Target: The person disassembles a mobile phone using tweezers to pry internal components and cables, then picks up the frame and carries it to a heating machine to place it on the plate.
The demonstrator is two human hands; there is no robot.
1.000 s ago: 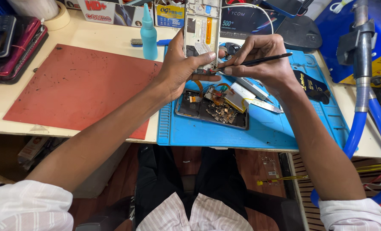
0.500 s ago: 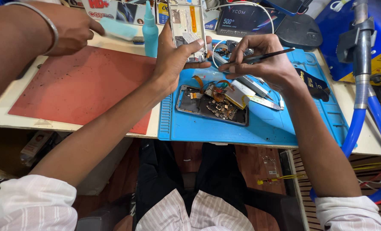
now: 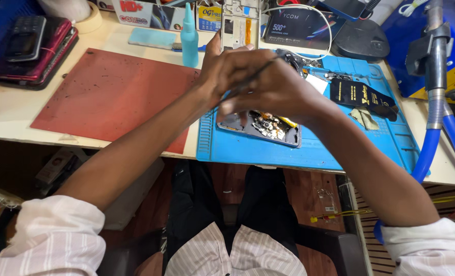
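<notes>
Both hands meet above an opened phone [image 3: 260, 128] lying on the blue mat [image 3: 340, 148] at the tabletop's near edge. Risk — the loose parts inside the phone look easy to scatter or scratch should the thin dark tool [image 3: 255, 76] slip. The right hand [image 3: 278, 87] has its fingers closed around that tool, pen-fashion. The left hand [image 3: 222, 71] lies partly beneath the right, thumb up — whether its fingers grip anything cannot be told. A teal bottle [image 3: 189, 38] stands behind, beside the red mat [image 3: 110, 97].
</notes>
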